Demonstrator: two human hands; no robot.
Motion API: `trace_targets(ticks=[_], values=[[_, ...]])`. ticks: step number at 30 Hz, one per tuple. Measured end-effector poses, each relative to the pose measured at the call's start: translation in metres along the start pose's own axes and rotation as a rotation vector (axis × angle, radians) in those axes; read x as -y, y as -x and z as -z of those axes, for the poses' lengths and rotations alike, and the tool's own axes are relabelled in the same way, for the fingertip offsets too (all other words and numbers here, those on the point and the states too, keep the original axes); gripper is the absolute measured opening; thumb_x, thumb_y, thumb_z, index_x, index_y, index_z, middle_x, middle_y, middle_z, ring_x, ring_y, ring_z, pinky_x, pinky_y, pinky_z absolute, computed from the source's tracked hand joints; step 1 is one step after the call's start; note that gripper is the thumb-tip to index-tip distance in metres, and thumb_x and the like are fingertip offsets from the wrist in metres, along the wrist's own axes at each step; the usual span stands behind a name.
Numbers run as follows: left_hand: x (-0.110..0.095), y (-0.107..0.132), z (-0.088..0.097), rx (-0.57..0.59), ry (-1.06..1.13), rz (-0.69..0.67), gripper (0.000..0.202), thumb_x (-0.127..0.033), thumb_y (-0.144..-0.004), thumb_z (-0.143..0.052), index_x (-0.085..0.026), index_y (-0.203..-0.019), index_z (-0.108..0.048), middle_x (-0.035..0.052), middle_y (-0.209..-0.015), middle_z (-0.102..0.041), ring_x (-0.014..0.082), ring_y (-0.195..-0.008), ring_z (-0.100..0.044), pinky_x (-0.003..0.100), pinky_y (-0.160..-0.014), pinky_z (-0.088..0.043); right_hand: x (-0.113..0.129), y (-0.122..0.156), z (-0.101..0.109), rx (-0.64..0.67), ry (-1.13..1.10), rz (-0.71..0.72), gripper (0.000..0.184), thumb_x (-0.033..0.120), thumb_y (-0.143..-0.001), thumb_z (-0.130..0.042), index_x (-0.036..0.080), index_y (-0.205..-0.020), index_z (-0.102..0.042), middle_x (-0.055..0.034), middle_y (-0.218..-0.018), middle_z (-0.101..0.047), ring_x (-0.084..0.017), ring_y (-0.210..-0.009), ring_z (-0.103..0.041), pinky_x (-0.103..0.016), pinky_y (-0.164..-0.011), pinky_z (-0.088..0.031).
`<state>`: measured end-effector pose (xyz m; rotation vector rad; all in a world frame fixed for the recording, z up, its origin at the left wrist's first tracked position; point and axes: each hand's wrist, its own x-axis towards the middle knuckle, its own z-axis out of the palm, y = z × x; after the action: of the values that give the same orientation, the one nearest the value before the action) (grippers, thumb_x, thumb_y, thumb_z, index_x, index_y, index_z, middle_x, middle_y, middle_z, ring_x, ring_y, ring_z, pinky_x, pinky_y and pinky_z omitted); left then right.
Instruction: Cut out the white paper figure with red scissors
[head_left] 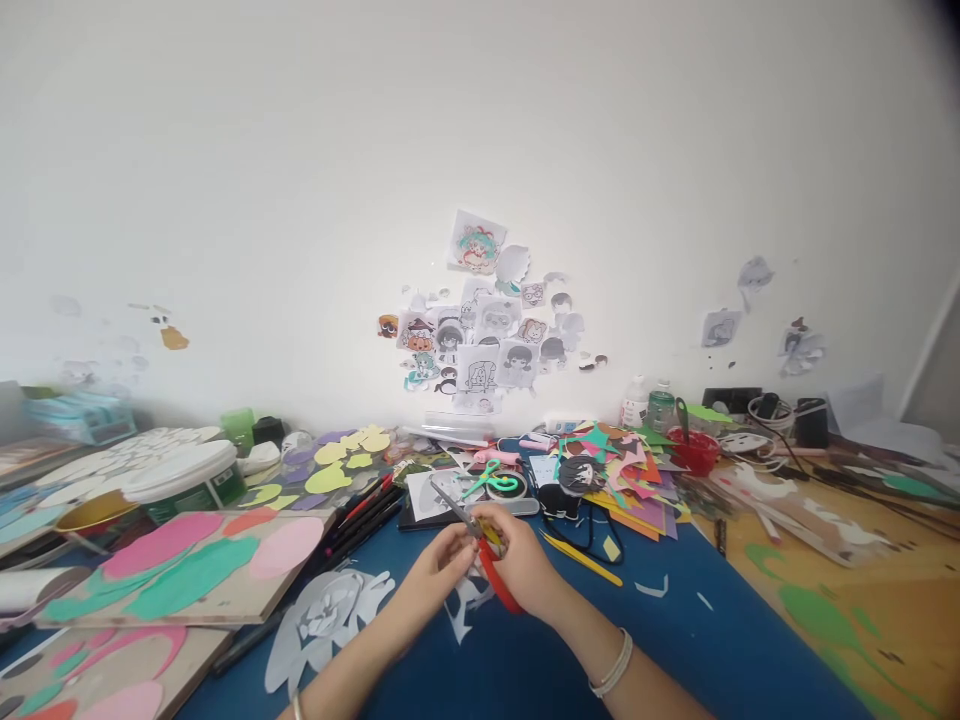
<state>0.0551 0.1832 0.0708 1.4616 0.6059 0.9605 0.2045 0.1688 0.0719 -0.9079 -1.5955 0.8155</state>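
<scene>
Red-handled scissors are gripped in my right hand, with their metal blades pointing up and to the left. My left hand is closed at the blades, its fingers pinching a white paper piece. Part of that paper hangs below the hands over the blue mat; the rest is hidden by my fingers. A small yellow patch shows by my right fingers, too covered to make out. To the left of my left forearm lie grey and white paper cutouts.
Ahead lie green-handled scissors, a roll of tape and a heap of coloured paper. A yellow pen-like tool is at the right. Black pens, painted boards and a white-lidded tub stand left.
</scene>
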Motion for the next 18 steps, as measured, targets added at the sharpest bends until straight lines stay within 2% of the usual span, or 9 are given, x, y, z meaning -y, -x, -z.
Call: trace_targets(ticks=[2, 6, 11, 15, 18], values=[[-0.001, 0.001, 0.000, -0.085, 0.042, 0.016, 0.034, -0.043, -0.073, -0.066, -0.018, -0.096, -0.060, 0.0059, -0.092, -0.063, 0.0169, -0.083, -0.058, 0.028, -0.074, -0.045, -0.004, -0.002, 0.002, -0.027, -0.002, 0.009, 0.040, 0.010, -0.062, -0.058, 0.021, -0.101, -0.059, -0.0020, -0.086, -0.064, -0.017, -0.075, -0.060, -0.028, -0.067, -0.047], [0.012, -0.005, 0.010, -0.243, 0.119, -0.025, 0.037, -0.026, -0.056, -0.078, -0.017, -0.089, -0.062, 0.0038, -0.089, -0.062, 0.0154, -0.084, -0.056, 0.024, -0.073, -0.044, -0.008, -0.006, 0.005, -0.097, 0.024, -0.030, 0.043, 0.014, -0.062, -0.060, 0.022, -0.104, -0.058, -0.0030, -0.086, -0.063, -0.018, -0.076, -0.061, -0.031, -0.071, -0.048], [0.025, -0.006, 0.009, -0.265, 0.034, 0.047, 0.043, -0.018, -0.055, -0.071, -0.018, -0.097, -0.061, 0.0013, -0.085, -0.060, 0.0101, -0.065, -0.053, 0.022, -0.059, -0.042, -0.007, -0.008, 0.008, -0.153, 0.035, -0.139, 0.042, 0.010, -0.058, -0.057, 0.021, -0.099, -0.060, -0.0032, -0.084, -0.065, -0.020, -0.077, -0.062, -0.031, -0.067, -0.049], [0.032, -0.006, 0.003, -0.321, -0.083, 0.072, 0.049, -0.014, -0.051, -0.069, -0.017, -0.098, -0.060, 0.0035, -0.095, -0.061, 0.0064, -0.056, -0.050, 0.022, -0.055, -0.040, -0.015, -0.011, 0.010, -0.218, 0.024, -0.245, 0.046, 0.009, -0.056, -0.058, 0.020, -0.100, -0.061, -0.0045, -0.088, -0.065, -0.022, -0.080, -0.062, -0.031, -0.065, -0.050], [0.037, -0.007, 0.005, -0.302, -0.102, 0.105, 0.041, -0.021, -0.050, -0.073, -0.015, -0.089, -0.059, -0.0012, -0.072, -0.060, 0.0083, -0.053, -0.052, 0.023, -0.056, -0.042, -0.023, -0.012, 0.012, -0.243, 0.012, -0.264, 0.048, 0.010, -0.055, -0.060, 0.020, -0.102, -0.061, -0.0049, -0.088, -0.065, -0.021, -0.077, -0.063, -0.031, -0.063, -0.051]])
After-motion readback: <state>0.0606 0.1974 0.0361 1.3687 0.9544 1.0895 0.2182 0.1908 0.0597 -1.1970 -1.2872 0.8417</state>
